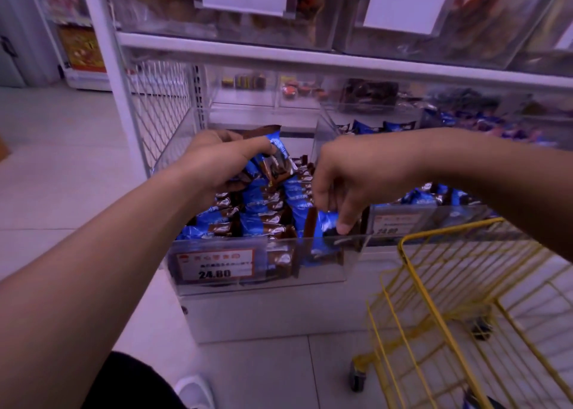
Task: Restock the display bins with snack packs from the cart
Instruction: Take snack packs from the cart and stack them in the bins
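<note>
A clear acrylic display bin (322,272) on the lowest shelf holds rows of blue-and-brown snack packs (263,210). My left hand (217,160) hovers over the back of the bin, shut on a small bunch of the same packs (276,160). My right hand (347,185) reaches down at the bin's front right corner, its fingers pinching one blue pack (324,231) that stands upright against the front wall. The yellow wire cart (434,315) stands at lower right; its contents are mostly out of view.
A second clear bin (459,219) with blue packs sits to the right, behind the cart. Price tags (217,264) hang on both bin fronts. A white shelf board (279,55) with more bins runs overhead. A wire mesh side panel (161,98) closes the left.
</note>
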`<state>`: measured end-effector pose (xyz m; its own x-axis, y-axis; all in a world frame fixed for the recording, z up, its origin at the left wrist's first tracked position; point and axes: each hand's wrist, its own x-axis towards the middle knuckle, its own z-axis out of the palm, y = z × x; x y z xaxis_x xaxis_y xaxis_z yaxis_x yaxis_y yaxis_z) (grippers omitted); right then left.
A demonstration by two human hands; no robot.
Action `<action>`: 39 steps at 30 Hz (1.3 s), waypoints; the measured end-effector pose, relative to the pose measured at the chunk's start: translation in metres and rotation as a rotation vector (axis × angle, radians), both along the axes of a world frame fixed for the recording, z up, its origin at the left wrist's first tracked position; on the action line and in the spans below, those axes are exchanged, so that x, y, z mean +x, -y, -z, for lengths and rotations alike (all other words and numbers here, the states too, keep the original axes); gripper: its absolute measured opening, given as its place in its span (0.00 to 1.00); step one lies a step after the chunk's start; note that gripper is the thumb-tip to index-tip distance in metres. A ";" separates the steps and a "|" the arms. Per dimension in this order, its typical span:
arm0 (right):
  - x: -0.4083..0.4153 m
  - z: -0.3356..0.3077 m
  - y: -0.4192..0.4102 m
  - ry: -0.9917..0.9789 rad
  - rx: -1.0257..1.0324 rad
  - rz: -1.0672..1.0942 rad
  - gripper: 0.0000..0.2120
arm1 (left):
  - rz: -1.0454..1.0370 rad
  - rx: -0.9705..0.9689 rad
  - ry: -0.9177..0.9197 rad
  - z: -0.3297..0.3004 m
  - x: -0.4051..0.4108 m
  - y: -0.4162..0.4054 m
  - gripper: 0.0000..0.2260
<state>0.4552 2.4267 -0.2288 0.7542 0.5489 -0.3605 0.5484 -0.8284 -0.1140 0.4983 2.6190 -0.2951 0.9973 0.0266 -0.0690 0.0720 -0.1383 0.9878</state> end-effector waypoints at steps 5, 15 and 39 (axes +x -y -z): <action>0.008 0.025 -0.012 -0.257 -0.030 0.133 0.08 | 0.014 0.030 0.002 0.000 -0.001 0.005 0.16; 0.014 0.006 -0.001 0.108 0.156 0.232 0.16 | 0.018 -0.058 -0.024 -0.007 -0.006 0.005 0.19; 0.062 0.020 -0.016 -0.191 0.978 0.133 0.27 | 0.132 0.120 0.334 -0.027 -0.022 -0.032 0.25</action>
<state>0.5168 2.4424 -0.2486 0.8074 0.5843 0.0823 0.3599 -0.3772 -0.8533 0.4764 2.6511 -0.2683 0.9596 -0.1159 0.2566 -0.2778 -0.2412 0.9299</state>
